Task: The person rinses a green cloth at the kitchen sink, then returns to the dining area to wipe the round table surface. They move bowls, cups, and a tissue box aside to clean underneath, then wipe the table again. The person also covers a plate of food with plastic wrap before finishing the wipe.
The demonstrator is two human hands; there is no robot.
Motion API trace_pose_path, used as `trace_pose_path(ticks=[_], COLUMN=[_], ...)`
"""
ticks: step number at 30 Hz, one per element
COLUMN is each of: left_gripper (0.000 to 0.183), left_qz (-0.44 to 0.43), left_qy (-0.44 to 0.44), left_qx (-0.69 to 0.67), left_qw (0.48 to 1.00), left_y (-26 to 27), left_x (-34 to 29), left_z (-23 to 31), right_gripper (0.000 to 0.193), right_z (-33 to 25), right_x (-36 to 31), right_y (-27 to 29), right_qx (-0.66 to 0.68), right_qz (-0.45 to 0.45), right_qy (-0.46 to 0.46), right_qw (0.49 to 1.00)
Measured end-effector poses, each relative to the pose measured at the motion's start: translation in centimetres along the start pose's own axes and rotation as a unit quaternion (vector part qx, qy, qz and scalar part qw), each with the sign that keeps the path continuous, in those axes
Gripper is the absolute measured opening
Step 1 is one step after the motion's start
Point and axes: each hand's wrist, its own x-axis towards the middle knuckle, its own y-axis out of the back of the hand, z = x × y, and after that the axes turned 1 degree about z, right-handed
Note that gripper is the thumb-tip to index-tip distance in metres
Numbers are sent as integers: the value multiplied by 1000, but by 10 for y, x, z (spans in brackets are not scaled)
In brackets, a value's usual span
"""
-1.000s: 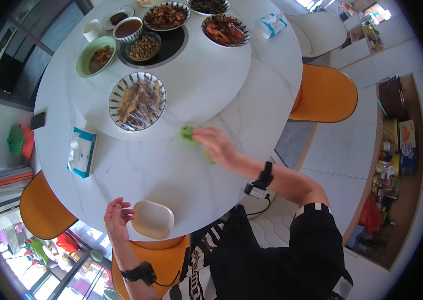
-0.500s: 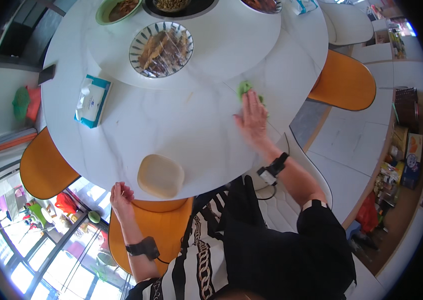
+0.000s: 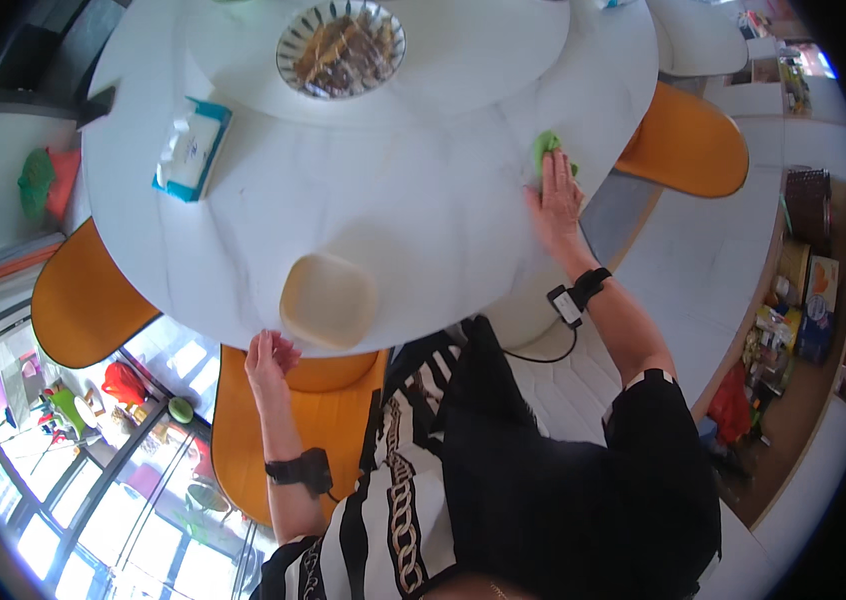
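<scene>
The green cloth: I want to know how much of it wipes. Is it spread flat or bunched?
Bunched: the green cloth shows as a small crumpled wad past the right hand's fingertips.

Green cloth (image 3: 545, 150) mostly covered by the right hand (image 3: 557, 200); the food on the far patterned plate (image 3: 341, 48) is too blurred to identify.

Bare table (image 3: 413, 200) lies between the cream dish (image 3: 329, 300), tissue pack (image 3: 192, 148) and food plate (image 3: 341, 48).
</scene>
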Motion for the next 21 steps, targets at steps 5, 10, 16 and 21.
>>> trace_pose_path(ticks=[5, 10, 16, 21], left_gripper=[29, 21, 12, 12], left_qz=[-44, -88, -52, -18], left_qy=[21, 10, -36, -56], left_qx=[39, 71, 35, -4], left_qw=[998, 994, 997, 998], left_y=[-17, -32, -13, 20], left_x=[-8, -5, 5, 3], left_z=[-9, -10, -4, 1], right_gripper=[86, 78, 55, 47], right_z=[-95, -192, -224, -176], right_x=[-99, -120, -97, -30], right_y=[5, 9, -14, 1], right_qx=[40, 152, 316, 446], right_qz=[-56, -128, -106, 49], right_qy=[78, 125, 207, 29], right_qw=[995, 972, 920, 893])
